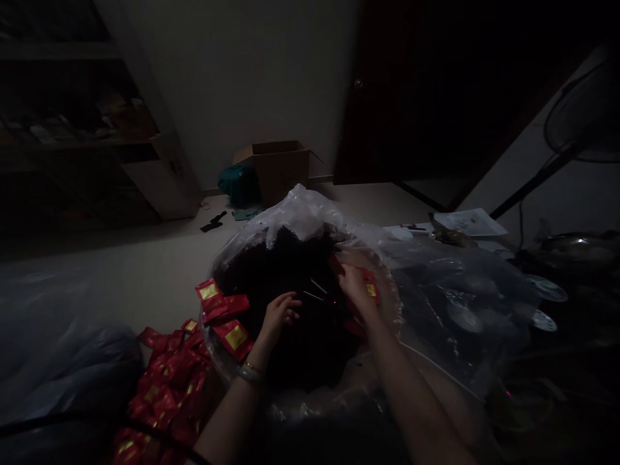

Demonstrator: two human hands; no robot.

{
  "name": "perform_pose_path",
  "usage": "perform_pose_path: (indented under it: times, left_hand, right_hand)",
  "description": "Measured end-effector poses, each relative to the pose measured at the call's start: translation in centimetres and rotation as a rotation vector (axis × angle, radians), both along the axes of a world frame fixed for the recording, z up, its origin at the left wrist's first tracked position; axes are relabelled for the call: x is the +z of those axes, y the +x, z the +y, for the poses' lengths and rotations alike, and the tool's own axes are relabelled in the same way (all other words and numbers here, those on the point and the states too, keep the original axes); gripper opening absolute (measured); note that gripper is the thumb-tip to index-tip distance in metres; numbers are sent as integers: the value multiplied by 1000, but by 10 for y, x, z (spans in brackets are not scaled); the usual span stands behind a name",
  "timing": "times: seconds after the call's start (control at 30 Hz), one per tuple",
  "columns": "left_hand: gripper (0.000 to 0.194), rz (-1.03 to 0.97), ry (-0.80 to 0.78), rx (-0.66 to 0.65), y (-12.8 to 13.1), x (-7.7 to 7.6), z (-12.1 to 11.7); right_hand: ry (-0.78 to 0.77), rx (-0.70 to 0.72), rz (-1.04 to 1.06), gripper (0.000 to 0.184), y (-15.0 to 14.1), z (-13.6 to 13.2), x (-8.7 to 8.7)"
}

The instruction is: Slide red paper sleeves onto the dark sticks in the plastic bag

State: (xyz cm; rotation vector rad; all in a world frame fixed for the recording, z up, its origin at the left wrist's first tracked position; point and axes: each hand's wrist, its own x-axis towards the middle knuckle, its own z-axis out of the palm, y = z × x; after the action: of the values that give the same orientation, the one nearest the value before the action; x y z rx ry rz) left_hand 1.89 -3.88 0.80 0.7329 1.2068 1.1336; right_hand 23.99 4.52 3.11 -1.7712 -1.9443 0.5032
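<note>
In the dim head view, my left hand hovers over dark loose material in a plastic-lined round container. Its fingers are apart and slightly bent, with nothing visible in them. My right hand is closed on a small red packet at the container's right side. Beside that hand lies another red packet with a gold label. Between my hands, thin shiny metal prongs, perhaps tweezers or scissors, rest on the dark material. Several red packets lie on the left rim.
A heap of red packets lies on the left, near a plastic-covered bundle. Clear plastic sheeting spreads to the right. Farther back are an open cardboard box, a dark door, shelves and a fan.
</note>
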Motion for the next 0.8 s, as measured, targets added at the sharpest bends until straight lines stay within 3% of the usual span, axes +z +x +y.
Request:
perform_pose_path:
  times: [0.07, 0.13, 0.2, 0.3, 0.4, 0.47, 0.7, 0.8]
  left_hand:
    - [51, -22, 33, 62, 1, 2, 0]
    - [58, -12, 94, 106, 2, 4, -1]
    - [56, 46, 162, 122, 2, 5, -2]
    - [41, 155, 229, 202, -1, 4, -3]
    - [33, 236, 256, 365, -5, 1, -1]
    - [29, 276, 266, 421, -6, 0, -1]
    - [34, 229, 235, 274, -3, 3, -5]
    - [34, 243, 254, 302, -3, 4, -6]
  right_hand:
    - [-80, 163, 91, 35, -16, -8, 17]
    - [-237, 428, 193, 36, -32, -19, 31]
    - [-330, 554, 254, 38, -44, -30, 38]
    - [-241, 412, 276, 44, -53, -37, 37]
    - [-75, 172, 276, 49, -54, -36, 26]
    - [9, 100, 292, 47, -55, -36, 17]
    - [292, 153, 397, 42, -73, -47, -6]
    - [385, 200, 409, 38, -78, -51, -8]
